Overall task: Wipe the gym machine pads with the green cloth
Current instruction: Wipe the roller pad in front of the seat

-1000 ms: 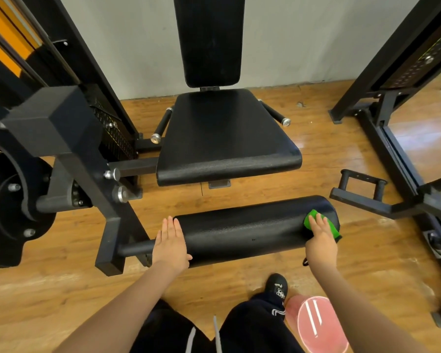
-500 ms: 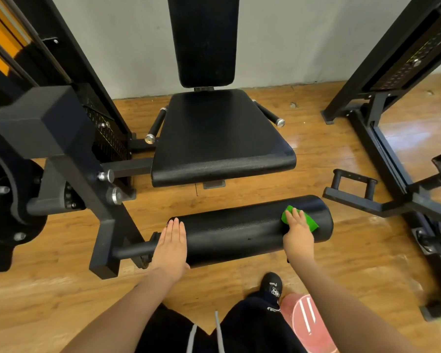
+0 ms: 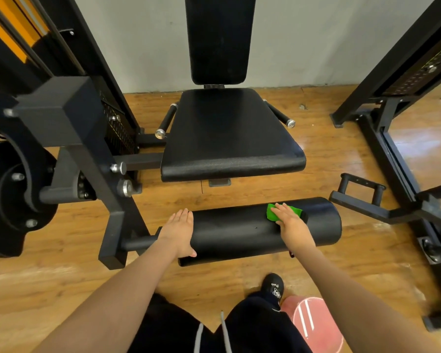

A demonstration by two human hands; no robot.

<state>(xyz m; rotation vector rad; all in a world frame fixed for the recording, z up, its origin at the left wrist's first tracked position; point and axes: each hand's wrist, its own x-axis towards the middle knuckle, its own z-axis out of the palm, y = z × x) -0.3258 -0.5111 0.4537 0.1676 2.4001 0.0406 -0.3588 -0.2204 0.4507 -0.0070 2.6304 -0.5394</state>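
roller pad [image 3: 239,231] lies crosswise in front of the person, on a bar from the black frame [image 3: 69,123] at left; right hand [image 3: 292,222] presses the green cloth [image 3: 271,212] flat onto the top of the roller, right of its middle, fingers [image 3: 281,208] straight and spread over the cloth, not curled round it; cloth shows green at both sides of the hand, far end near the roller's right end but not on it; left hand [image 3: 180,231] lies flat on the roller's left end, fingers straight and together, holding nothing, it looks like a brace; progress, as a judgement: wiping is under way on the roller only, cloth is on its right part, the stretch between the hands has no visible wet or streak mark so cannot tell how much is already done; seat pad [image 3: 229,133] and back pad [image 3: 219,39] stand beyond with no cloth on them, most likely left to do; underside of roller is hidden; counts: pads three (one roller, one seat, one back), cloths one, hands two, side handles two by the seat with silver end caps, one shoe [image 3: 273,285] visible below the roller on the wood floor [image 3: 329,154], a second black machine [image 3: 402,80] at right, not part of this wipe as far as can be told
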